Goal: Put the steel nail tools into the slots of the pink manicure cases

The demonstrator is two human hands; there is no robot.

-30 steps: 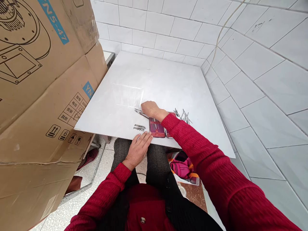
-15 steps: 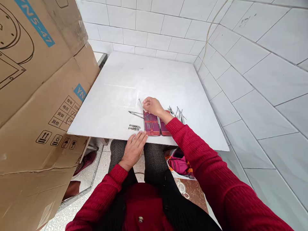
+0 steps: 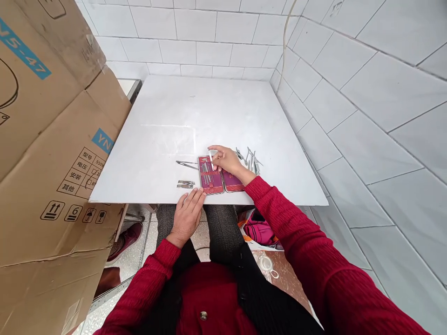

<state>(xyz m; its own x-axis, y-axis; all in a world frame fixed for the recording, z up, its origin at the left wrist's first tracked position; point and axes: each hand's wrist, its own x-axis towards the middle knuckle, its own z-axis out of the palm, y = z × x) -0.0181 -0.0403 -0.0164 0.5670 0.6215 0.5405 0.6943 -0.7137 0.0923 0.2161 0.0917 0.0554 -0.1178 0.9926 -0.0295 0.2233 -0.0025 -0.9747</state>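
Observation:
A dark red manicure case (image 3: 213, 190) lies opened out near the table's front edge. Several slim metal tools (image 3: 206, 174) sit in its left half. My right hand (image 3: 226, 160) is over the case, fingers pinched on a slim pale manicure tool (image 3: 210, 157) that stands nearly upright; its exact kind is unclear. My left hand (image 3: 188, 211) rests at the table edge with fingers stretched out, fingertips touching the case's lower left corner. Left of the case are nail clippers (image 3: 185, 184) and a pair of long thin metal tweezers (image 3: 187, 164).
Several metal manicure tools (image 3: 249, 159) lie in a heap right of the case. The white tabletop (image 3: 216, 107) meets tiled walls behind and on the right. A large cardboard box (image 3: 66, 153) stands against the left side. Below is a bag with pink cloth (image 3: 258, 230).
My right hand has drawn back from the case's upper left edge, turning the slim tool upright over the case. My left hand stays at the case's corner. The view has shifted slightly.

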